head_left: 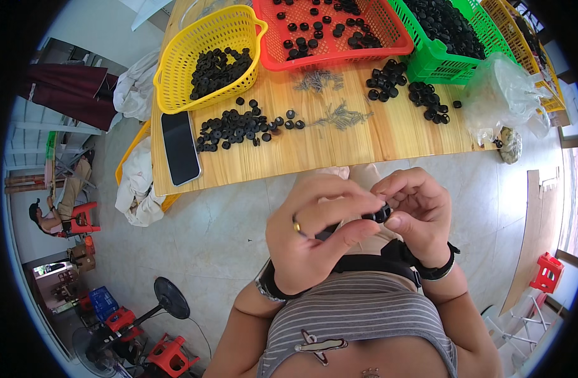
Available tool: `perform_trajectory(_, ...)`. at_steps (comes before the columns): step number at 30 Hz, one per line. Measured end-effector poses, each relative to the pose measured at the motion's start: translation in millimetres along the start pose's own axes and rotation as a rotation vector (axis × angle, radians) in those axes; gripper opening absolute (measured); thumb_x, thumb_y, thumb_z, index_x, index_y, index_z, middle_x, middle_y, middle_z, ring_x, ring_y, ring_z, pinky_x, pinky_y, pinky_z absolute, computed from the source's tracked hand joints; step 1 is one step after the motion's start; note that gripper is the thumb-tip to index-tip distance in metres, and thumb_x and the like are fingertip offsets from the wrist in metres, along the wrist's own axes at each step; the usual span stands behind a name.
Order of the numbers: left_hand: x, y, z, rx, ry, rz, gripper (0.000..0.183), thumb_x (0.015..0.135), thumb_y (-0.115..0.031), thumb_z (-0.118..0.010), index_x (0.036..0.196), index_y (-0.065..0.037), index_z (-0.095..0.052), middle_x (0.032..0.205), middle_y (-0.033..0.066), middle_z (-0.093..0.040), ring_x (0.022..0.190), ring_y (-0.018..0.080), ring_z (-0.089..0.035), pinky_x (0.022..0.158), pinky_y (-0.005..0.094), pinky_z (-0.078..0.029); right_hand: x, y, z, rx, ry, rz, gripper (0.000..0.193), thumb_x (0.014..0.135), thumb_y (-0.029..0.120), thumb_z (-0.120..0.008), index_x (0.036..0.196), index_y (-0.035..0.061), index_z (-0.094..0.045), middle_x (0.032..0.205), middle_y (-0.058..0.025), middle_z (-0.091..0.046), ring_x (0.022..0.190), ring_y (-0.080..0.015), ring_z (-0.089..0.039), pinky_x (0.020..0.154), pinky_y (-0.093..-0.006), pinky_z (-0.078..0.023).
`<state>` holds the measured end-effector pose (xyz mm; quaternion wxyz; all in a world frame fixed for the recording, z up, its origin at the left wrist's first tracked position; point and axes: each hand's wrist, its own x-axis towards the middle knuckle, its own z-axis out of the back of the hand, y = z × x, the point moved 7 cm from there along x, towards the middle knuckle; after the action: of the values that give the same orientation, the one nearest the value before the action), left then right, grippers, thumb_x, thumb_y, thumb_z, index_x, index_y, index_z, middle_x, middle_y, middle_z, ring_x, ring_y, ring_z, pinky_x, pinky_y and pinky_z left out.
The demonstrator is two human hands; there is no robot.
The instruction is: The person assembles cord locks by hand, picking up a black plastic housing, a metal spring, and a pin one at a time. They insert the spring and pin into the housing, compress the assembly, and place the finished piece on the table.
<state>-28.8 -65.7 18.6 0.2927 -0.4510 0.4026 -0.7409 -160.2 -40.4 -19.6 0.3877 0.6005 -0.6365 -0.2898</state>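
Note:
My left hand (311, 242), with a ring on one finger, pinches a small black round part (383, 213) between thumb and fingertips. My right hand (424, 217) grips the same part from the other side, thumb and forefinger bent around it. Both hands meet in front of my body, just below the table's near edge. The fingers cover much of the part, so its exact kind cannot be made out. Nearest on the wooden table (264, 160) are loose black round pieces (232, 129), thin metal pins (342, 116) and black caps (427, 101).
A yellow basket (163, 79), red basket (333, 62) and green crate (437, 69), all holding black pieces, line the far side. A phone (181, 148) lies at the left edge, a plastic bag (500, 94) at the right. Fans (172, 297) and red stools (170, 356) stand on the floor; another person (49, 217) sits far left.

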Motion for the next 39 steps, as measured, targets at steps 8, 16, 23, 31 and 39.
perform_trajectory(8,0.8,30.5,-25.5,-0.779,0.132,0.362,0.048,0.070,-0.020,-0.072,0.111,-0.002,-0.056,0.112,0.0108,-0.054,0.104,0.0184,-0.049,0.090,0.0313,-0.037,-4.6,-5.7,1.5,0.017,0.009,-0.020,0.025,0.076,-0.004,-0.063,0.099,-0.0077,-0.054,0.094,-0.0143,-0.060,0.085,-0.0183,-0.060,0.078,-0.0300,-0.049)
perform_trajectory(16,2.0,28.1,-27.8,-0.712,0.202,0.352,0.049,0.074,-0.026,-0.068,0.112,0.003,-0.054,0.115,0.0154,-0.053,0.110,0.0251,-0.047,0.095,0.0369,-0.034,-7.9,-12.5,1.8,0.102,-0.002,-0.035,0.021,0.078,-0.002,-0.062,0.097,-0.0072,-0.056,0.093,-0.0135,-0.061,0.086,-0.0178,-0.060,0.077,-0.0289,-0.049)
perform_trajectory(23,-3.9,25.8,-30.4,-0.688,0.117,0.304,0.043,0.089,-0.029,-0.048,0.120,0.001,-0.050,0.123,0.0122,-0.049,0.114,0.0210,-0.045,0.097,0.0333,-0.032,-6.0,-9.6,-1.0,0.072,-0.077,0.024,0.023,0.077,-0.005,-0.061,0.099,-0.0064,-0.054,0.094,-0.0130,-0.060,0.088,-0.0170,-0.059,0.078,-0.0287,-0.049)
perform_trajectory(31,-5.8,25.3,-40.7,-0.896,0.207,0.337,0.061,0.091,-0.039,-0.040,0.135,0.001,-0.023,0.133,0.0174,-0.035,0.120,0.0218,-0.039,0.100,0.0323,-0.028,-2.8,-4.0,-9.2,-0.052,-0.060,0.157,0.021,0.076,-0.009,-0.060,0.096,-0.0053,-0.055,0.099,-0.0182,-0.060,0.091,-0.0200,-0.058,0.080,-0.0303,-0.048)
perform_trajectory(39,-14.3,29.3,-51.7,-1.012,0.235,0.418,0.063,0.089,-0.047,-0.041,0.129,0.000,-0.030,0.127,0.0195,-0.039,0.112,0.0229,-0.045,0.094,0.0305,-0.035,-19.7,-17.0,-7.8,-0.157,-0.165,0.091,0.025,0.079,-0.007,-0.057,0.103,-0.0028,-0.060,0.107,-0.0170,-0.060,0.092,-0.0172,-0.058,0.077,-0.0249,-0.047)
